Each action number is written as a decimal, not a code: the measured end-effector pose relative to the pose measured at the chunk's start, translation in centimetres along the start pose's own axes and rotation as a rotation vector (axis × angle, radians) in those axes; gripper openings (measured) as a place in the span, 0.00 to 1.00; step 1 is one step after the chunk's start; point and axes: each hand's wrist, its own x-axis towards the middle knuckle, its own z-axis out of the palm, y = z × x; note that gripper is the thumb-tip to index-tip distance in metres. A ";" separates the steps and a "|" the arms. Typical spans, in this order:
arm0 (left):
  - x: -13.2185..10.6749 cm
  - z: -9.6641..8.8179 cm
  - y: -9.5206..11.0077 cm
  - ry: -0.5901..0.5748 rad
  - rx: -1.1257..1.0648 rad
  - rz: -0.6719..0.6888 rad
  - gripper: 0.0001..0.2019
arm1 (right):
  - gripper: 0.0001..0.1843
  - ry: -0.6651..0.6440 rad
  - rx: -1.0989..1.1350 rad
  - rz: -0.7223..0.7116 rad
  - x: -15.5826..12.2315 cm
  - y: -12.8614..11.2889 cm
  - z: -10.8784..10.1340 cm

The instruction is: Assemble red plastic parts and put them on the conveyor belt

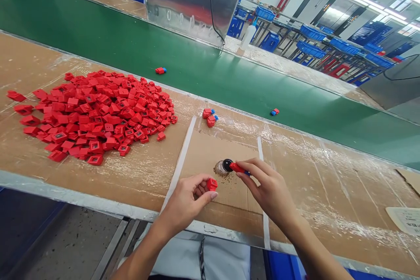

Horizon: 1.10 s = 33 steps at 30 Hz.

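Observation:
Between the fingers and thumb of my left hand (188,199) is a small red plastic block (211,184) with a recess in its face. My right hand (267,183) pinches a slim red-and-blue piece (239,168), whose red end is at the edge of a small round black-topped container (227,165). I cannot tell whether they touch. The container's side looks clear, and dark specks are scattered around it on a cardboard sheet (203,148). To the left lies a large heap of similar red blocks (105,113).
Two red-and-blue pieces (210,120) lie beyond the cardboard. On the green conveyor belt (190,81) are another red-and-blue piece (160,70) and one farther right (274,112). A metal housing (193,0) spans the belt. A white bottle (248,37) stands behind it.

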 end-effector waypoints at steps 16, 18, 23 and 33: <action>-0.2 0.9 -0.7 -0.120 -0.278 -0.078 0.06 | 0.09 0.067 0.239 0.120 -0.8 -2.9 -0.8; -0.4 0.8 -0.7 -0.128 -0.247 -0.077 0.06 | 0.09 0.039 0.277 0.120 -1.3 -3.4 -0.4; -0.5 0.5 -0.7 -0.176 -0.230 -0.065 0.11 | 0.09 -0.006 0.322 0.110 -1.9 -3.8 0.8; -0.6 0.4 -0.4 -0.184 -0.229 -0.069 0.11 | 0.09 -0.045 0.343 0.115 -2.4 -3.8 1.1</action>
